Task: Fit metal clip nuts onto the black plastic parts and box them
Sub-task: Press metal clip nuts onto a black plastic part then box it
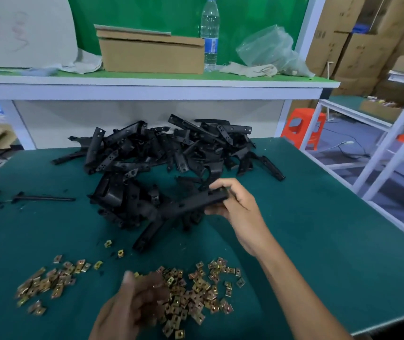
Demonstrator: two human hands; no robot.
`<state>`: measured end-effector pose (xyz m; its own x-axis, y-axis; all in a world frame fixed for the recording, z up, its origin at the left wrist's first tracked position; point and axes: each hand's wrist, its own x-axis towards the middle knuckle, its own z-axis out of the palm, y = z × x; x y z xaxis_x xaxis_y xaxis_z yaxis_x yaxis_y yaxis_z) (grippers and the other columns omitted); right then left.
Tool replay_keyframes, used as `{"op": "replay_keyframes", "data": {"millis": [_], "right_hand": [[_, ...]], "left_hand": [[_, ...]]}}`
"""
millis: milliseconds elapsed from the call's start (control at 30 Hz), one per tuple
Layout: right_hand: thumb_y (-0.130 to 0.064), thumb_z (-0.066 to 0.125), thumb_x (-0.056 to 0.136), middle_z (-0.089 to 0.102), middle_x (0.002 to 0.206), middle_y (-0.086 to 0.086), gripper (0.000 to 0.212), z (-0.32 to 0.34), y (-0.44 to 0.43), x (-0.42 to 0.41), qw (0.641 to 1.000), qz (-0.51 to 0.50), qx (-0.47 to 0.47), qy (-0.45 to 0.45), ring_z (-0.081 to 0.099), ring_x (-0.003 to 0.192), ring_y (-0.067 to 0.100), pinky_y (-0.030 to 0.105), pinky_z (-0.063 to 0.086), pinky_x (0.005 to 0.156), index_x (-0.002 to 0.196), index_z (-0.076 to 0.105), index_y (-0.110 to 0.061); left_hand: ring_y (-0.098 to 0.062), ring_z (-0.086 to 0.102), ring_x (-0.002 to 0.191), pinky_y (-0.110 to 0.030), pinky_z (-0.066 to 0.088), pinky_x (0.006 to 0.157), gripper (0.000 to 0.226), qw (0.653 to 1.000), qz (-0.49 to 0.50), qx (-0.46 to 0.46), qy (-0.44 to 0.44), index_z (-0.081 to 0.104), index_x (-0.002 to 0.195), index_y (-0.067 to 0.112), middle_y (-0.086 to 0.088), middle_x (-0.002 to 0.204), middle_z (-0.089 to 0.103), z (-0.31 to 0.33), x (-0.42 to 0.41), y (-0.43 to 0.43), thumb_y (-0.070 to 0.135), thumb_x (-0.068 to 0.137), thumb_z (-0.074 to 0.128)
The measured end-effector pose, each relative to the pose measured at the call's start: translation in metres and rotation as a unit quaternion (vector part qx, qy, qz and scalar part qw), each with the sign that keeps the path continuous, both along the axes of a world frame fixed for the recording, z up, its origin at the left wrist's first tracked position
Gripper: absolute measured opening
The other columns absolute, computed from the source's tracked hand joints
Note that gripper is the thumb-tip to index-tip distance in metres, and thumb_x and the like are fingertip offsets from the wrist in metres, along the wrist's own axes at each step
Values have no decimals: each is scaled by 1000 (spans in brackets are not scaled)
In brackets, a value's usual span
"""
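My right hand (235,204) grips one end of a long black plastic part (179,209), which hangs just above the green table in front of a big heap of black plastic parts (171,153). My left hand (132,305) is blurred over a spread of brass-coloured metal clip nuts (196,295) near the front edge. Its fingers are curled among the nuts, and I cannot tell whether they hold one. A second patch of clip nuts (46,283) lies to the left.
A closed cardboard box (152,52) stands on the raised shelf (147,82) behind the heap, beside a water bottle (210,33) and a plastic bag (269,52). A thin black rod (44,198) lies at the left. The table edge (343,182) runs along the right.
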<state>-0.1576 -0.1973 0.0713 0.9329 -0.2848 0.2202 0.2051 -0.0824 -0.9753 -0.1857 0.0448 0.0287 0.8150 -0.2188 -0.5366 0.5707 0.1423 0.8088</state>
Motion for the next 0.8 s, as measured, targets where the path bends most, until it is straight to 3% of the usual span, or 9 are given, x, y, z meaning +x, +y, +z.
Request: {"op": "replay_keyframes", "data": {"millis": [100,200,333,433,500,567,633,700,800], "right_hand": [[8,36,100,64,109,-10,55,0,11,-34,993,88,-77,-2,62,98,16,36,56,85,101,71,-34],[3,40,102,64,127,-13,61,-9,17,-60,983,147,-112,20,65,110,18,34,54,91,132,60,-46],[-3,72,89,62,139,5,87,-32,22,-84,972,199,110,58,61,125,28,34,53,94,145,37,-61],[-20,96,68,64,131,22,86,-54,37,-93,945,133,297,28,68,110,34,37,57,89,142,56,-37],[-27,91,75,63,135,21,77,-65,48,-100,939,137,316,23,65,116,35,38,55,95,143,56,-30],[-38,82,85,66,133,16,61,-71,56,-104,948,131,288,48,67,115,32,35,57,90,141,58,-31],[-40,72,90,73,108,18,47,-74,55,-103,947,62,307,75,72,84,26,31,59,64,135,64,-28],[-36,60,94,74,103,18,41,-77,45,-101,941,-2,334,56,72,76,22,29,59,61,132,66,-23],[-35,51,94,75,113,12,42,-83,33,-101,924,-36,379,43,74,86,18,26,61,71,131,65,-21]], "left_hand": [[-29,59,64,-33,34,57,79,994,-23,-87,55,71,103,5,-20,86,76,7,3,-6,69,94,24],[-23,63,56,-31,39,53,48,993,-19,-118,13,68,108,4,-19,85,75,5,-6,-9,43,84,54],[-22,50,48,-33,41,49,24,983,-10,-182,-22,71,73,8,-14,59,54,4,-15,-15,32,73,67],[-21,37,44,-35,36,51,27,973,-69,-222,-10,62,68,6,-7,49,33,3,-23,-24,32,69,72],[-20,36,39,-31,36,47,23,971,-120,-205,-4,60,66,6,-7,44,33,0,-29,-30,22,67,78],[-22,45,41,-28,40,49,30,973,-187,-134,-28,63,73,6,-10,46,45,-4,-35,-34,35,78,71],[-19,59,57,-26,47,59,50,958,-266,-12,-106,69,79,18,-7,63,64,-9,-39,-32,65,87,54],[-8,62,71,-23,48,69,63,926,-279,127,-219,68,86,30,2,81,70,-22,-40,-27,82,87,33],[1,53,94,-14,39,78,32,840,-154,354,-382,58,100,44,23,98,60,-41,-27,-10,65,95,33]]}}
